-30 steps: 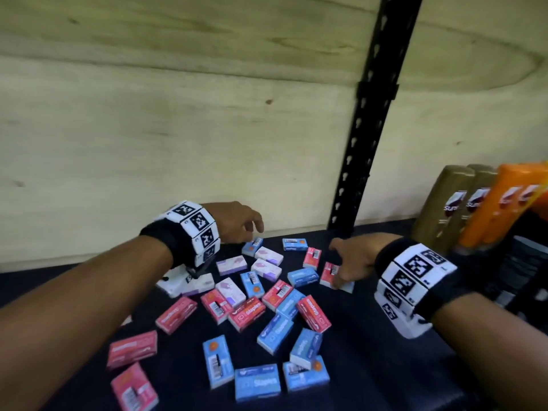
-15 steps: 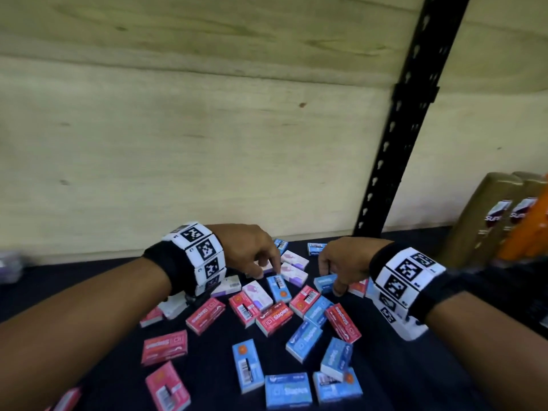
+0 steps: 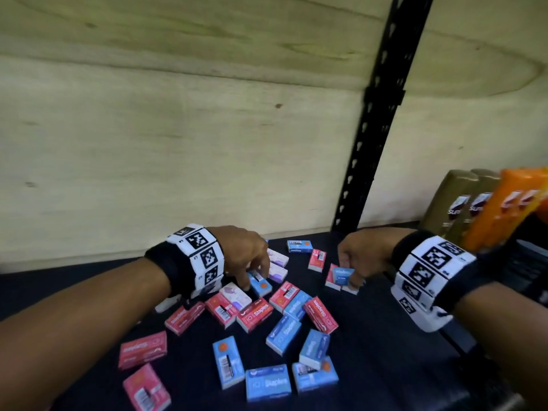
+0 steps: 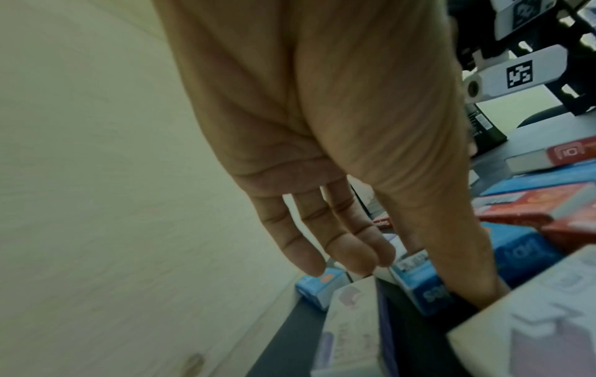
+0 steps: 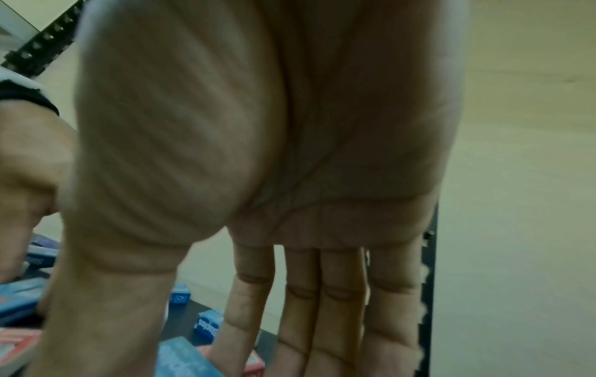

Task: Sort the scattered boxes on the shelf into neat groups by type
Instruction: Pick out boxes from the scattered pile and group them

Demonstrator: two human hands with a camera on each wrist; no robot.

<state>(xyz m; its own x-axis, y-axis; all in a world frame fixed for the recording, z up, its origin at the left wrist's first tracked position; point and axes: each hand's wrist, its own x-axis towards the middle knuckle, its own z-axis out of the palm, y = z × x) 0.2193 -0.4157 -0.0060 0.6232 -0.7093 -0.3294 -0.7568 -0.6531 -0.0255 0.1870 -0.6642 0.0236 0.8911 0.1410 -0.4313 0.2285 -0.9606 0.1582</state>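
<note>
Small staple boxes lie scattered on the dark shelf (image 3: 385, 357): red ones (image 3: 255, 315), blue ones (image 3: 283, 333) and white-lilac ones (image 3: 235, 295). My left hand (image 3: 255, 281) reaches down into the back of the pile, thumb and fingers on either side of a blue box with an orange dot (image 3: 261, 285); the left wrist view shows that blue box (image 4: 422, 285) between thumb and fingers. My right hand (image 3: 345, 280) pinches another blue box (image 3: 343, 275), tilted up above a red box (image 3: 331, 275). In the right wrist view this box (image 5: 180, 357) sits between thumb and fingers.
A plywood wall backs the shelf and a black slotted post (image 3: 376, 129) stands at the back right. Gold bottles (image 3: 456, 203) and orange bottles (image 3: 504, 209) stand at the far right. Bare shelf shows between the pile and the bottles.
My left hand has come down from above the back boxes onto the blue box. My right hand has taken hold of a blue box and raised it off the shelf.
</note>
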